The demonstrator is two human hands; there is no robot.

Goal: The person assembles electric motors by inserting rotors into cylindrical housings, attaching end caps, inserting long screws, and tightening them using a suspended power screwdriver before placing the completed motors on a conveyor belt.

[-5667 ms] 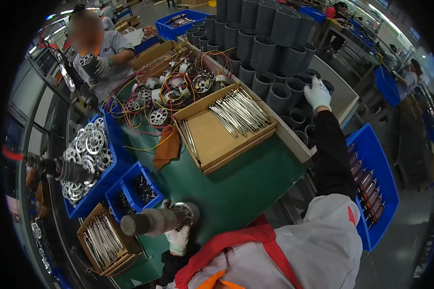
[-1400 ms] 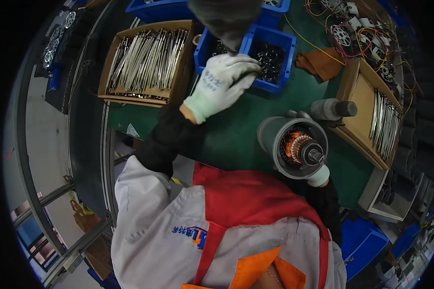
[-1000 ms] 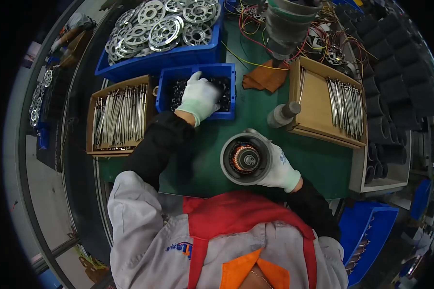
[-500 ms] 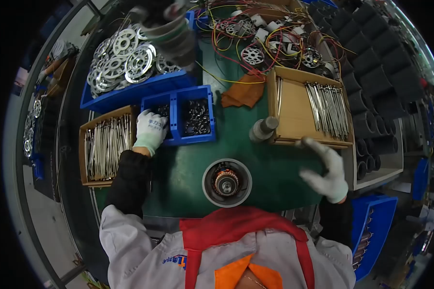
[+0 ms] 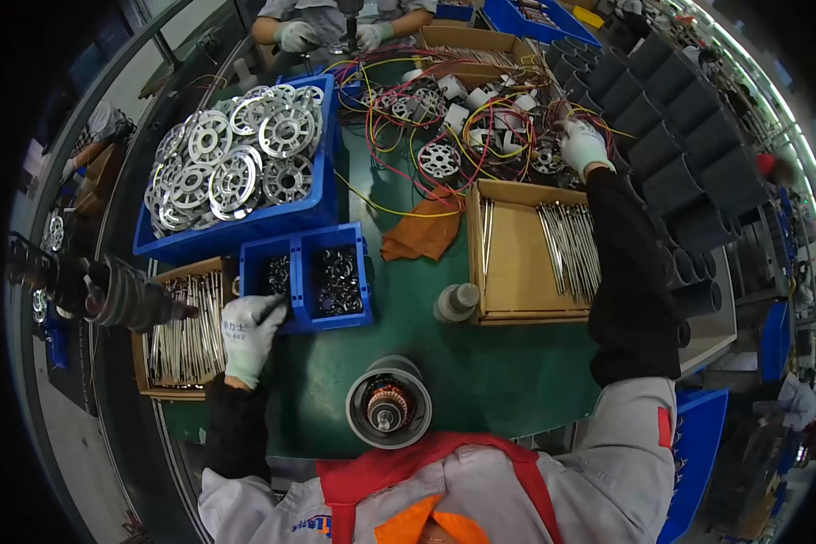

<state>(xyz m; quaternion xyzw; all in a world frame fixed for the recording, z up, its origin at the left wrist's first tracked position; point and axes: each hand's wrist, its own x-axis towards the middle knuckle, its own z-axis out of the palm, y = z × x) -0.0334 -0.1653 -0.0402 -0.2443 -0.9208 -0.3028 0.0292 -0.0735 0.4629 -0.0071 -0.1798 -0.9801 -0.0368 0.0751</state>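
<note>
My left hand (image 5: 250,337), in a white glove, is at the near left edge of a small two-part blue bin (image 5: 331,322) of small dark metal pieces. Its fingers are curled together; whatever is between them is hidden. My right hand (image 5: 586,145), also gloved, reaches far forward to a pile of wired motor end covers (image 5: 440,160), its fingertips partly lost among wires and parts. In front of my body, a grey cylindrical motor housing (image 5: 358,419) stands on the green table with a copper-wound armature (image 5: 387,408) inside it.
A hanging power screwdriver (image 5: 122,292) is at left, above a box of long bolts (image 5: 186,331). Behind stands a blue crate (image 5: 245,231) of metal discs. At right are another bolt box (image 5: 508,245), a grey cylinder (image 5: 456,303) and stacked dark tubes (image 5: 671,172). A co-worker's gloved hands (image 5: 296,36) show opposite.
My right hand has moved forward from beside the right bolt box to the wired parts. My left hand has drawn back from inside the small bin. The view has shifted; the screwdriver now appears at left.
</note>
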